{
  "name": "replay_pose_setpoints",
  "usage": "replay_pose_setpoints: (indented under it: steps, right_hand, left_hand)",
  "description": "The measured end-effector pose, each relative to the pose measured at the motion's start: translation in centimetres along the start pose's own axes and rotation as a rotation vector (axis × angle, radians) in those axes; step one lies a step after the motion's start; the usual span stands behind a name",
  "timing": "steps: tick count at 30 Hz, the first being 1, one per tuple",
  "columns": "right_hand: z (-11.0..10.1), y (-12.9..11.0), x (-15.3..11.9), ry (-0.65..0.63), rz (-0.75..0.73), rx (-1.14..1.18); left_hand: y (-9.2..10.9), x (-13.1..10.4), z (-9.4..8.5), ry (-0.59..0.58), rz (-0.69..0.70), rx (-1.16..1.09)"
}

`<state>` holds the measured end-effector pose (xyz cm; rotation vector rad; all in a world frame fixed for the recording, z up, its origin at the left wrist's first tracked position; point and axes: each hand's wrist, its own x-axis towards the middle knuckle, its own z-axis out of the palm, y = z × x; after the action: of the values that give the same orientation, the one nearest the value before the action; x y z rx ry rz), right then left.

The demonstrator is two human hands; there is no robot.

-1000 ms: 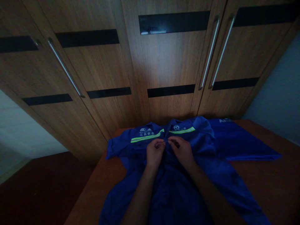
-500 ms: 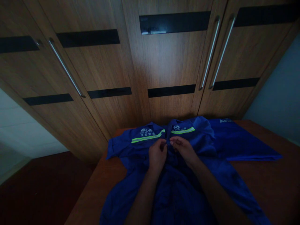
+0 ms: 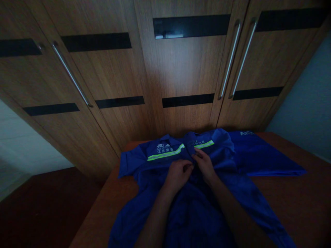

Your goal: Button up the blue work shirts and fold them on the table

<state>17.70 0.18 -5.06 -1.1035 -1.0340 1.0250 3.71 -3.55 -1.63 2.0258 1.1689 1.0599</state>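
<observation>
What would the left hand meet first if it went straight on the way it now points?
Most likely the right hand, which lies just ahead of the left hand at the front of the blue short-sleeved work shirt. Depth is hard to judge here, so shirt fabric could come first.

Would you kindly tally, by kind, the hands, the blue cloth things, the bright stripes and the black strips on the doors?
Left hand and right hand: 2
Blue shirt: 1
Folded blue cloth: 1
Bright stripes: 2
Black strips: 8
Total: 14
</observation>
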Motion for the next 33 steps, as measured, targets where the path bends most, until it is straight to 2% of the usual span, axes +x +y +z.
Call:
replay_pose_setpoints:
  steps: [3,5,8,13,18,21,26,30,33]
  right_hand:
    - [-0.1,-0.5,-0.3,0.017,0.105,0.167]
    - [-0.1,-0.6,-0.4,0.026,0.173,0.246]
    - [-0.1,-0.6,-0.3,0.025,0.201,0.300]
    - [0.0,-0.7,-0.1,0.004,0.207,0.318]
    - [-0.1,-0.8,-0.2,-0.071,0.216,0.327]
    - [-0.1,-0.7,-0.1,-0.067,0.230,0.335]
    - [-0.5,-1.6,-0.2,-0.032,0.229,0.359]
    - [-0.6,-3.1,-0.8,-0.162,0.147,0.333]
    - [-0.1,-3.8,-1.4,-0.241,0.085,0.190]
  left_hand:
    - [0.0,1.1,-0.9,0.204,-0.079,0.050]
    - [-0.4,2.2,-1.3,0.270,-0.153,0.107]
    - [-1.5,4.1,-1.3,0.256,-0.237,0.169]
    - [-3.5,6.6,0.2,0.181,-0.335,0.200]
    - [-4.4,7.5,1.7,0.207,-0.410,0.204]
    - [-4.5,7.5,2.0,0.239,-0.424,0.173]
    - [-3.1,7.2,0.8,0.306,-0.330,0.045]
    - [-0.4,5.7,-0.2,0.365,-0.245,-0.074]
    - [1.0,4.1,-0.2,0.400,-0.188,-0.196]
